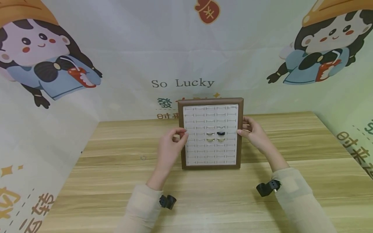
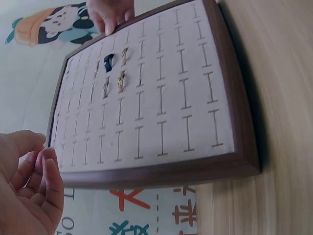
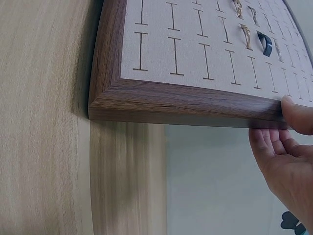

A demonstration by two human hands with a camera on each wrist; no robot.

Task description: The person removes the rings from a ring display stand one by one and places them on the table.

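Observation:
A ring display board (image 1: 211, 155) with a brown wood frame and pale slotted pad stands upright on the table. Several rings sit in its middle slots, among them a dark blue ring (image 1: 220, 133) and a gold ring (image 3: 246, 36). My right hand (image 1: 256, 134) grips the board's right edge, thumb on the front and fingers behind. At the left edge is my left hand (image 1: 170, 145), its thumb and index fingertips close together in front of the frame. Whether something small is between those fingertips cannot be made out. On the table, left of that hand, lies a thin ring (image 1: 143, 158).
A wood-grain table (image 1: 209, 200) spreads beneath the board. Behind and at both sides hangs a pale printed cloth (image 1: 131, 58) with cartoon figures and lettering. Each sleeve cuff carries a small black wrist camera (image 1: 167, 202).

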